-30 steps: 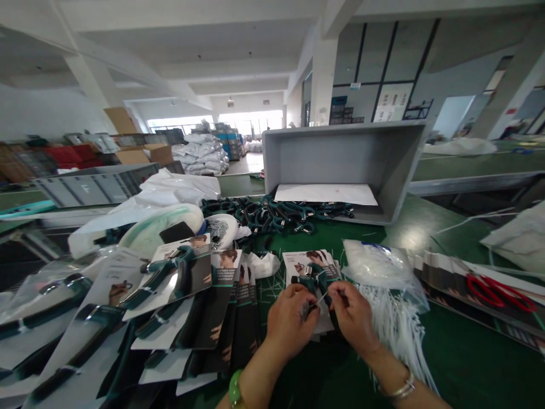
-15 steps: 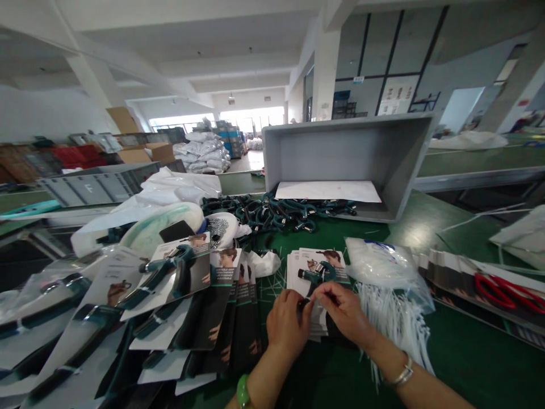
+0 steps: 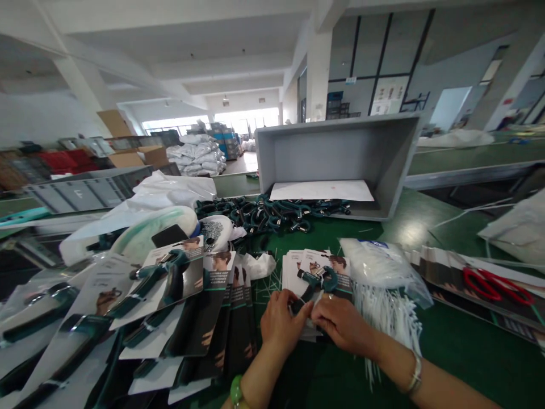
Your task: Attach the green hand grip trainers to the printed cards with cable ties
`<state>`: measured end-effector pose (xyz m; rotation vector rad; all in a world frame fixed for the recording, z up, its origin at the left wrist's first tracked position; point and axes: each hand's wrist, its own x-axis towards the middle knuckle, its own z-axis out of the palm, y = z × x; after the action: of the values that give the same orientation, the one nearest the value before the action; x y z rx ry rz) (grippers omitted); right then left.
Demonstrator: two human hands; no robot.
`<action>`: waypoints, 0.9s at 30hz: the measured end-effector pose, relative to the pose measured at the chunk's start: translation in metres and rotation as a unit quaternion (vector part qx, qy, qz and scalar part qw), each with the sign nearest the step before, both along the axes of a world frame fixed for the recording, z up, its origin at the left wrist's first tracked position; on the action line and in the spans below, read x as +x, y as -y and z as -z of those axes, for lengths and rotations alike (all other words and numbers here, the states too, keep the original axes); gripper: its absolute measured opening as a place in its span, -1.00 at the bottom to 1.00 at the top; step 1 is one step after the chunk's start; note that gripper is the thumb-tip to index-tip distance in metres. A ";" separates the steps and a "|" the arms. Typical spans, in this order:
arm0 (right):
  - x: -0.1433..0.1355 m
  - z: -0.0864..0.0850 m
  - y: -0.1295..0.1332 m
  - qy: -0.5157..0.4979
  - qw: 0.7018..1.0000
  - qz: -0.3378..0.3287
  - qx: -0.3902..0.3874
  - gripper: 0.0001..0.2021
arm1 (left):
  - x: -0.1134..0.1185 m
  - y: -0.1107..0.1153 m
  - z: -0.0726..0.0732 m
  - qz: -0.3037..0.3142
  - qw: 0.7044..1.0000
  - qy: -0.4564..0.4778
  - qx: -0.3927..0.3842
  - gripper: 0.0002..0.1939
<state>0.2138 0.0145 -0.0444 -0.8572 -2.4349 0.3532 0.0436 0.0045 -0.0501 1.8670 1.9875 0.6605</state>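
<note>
Green table [image 3: 315, 372] shows between your forearms [image 3: 394, 358] at the near side, your working room bounded on the left by carded grips [image 3: 174, 278] and on the right by white zip ties [image 3: 392, 318] spilling from a clear bag [image 3: 378, 258]. Your left hand [image 3: 280, 322] closes thumb and fingers on the handle of a dark green hand grip [image 3: 330, 279]; your right hand [image 3: 347, 322] curls beside it, fingertips hidden, so what it pinches cannot be told. The hand grip lies on a stack of cards [image 3: 291, 274] at centre, curved head pointing far, long axis running near to far, leaning right. Beyond, loose grips [image 3: 255, 215] pile before a gray bin [image 3: 340, 150] tipped sideways.
</note>
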 end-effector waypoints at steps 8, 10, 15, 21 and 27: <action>-0.006 -0.002 0.012 -0.093 0.994 0.058 -0.011 -0.78 | 0.002 -0.001 -0.009 0.017 1.000 0.003 -0.024 -0.66; -0.007 -0.005 0.014 -0.085 0.995 0.046 -0.014 -0.78 | 0.001 0.000 -0.007 0.018 1.000 0.008 -0.019 -0.65; 0.031 -0.013 0.010 -0.067 0.991 0.098 -0.056 -0.79 | -0.004 0.003 -0.001 0.026 0.999 0.026 -0.010 -0.65; 0.093 -0.017 -0.001 0.000 0.946 0.310 -0.093 -0.72 | 0.016 -0.017 -0.021 0.072 0.994 0.012 0.084 -0.55; 0.065 -0.002 0.008 0.023 0.968 0.241 -0.068 -0.66 | 0.035 -0.048 -0.028 0.191 0.978 -0.011 0.086 -0.82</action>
<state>0.2787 0.0065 -0.0421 -1.4887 -2.1626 0.3181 0.0790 0.0529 -0.0218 2.2823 1.5553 0.7151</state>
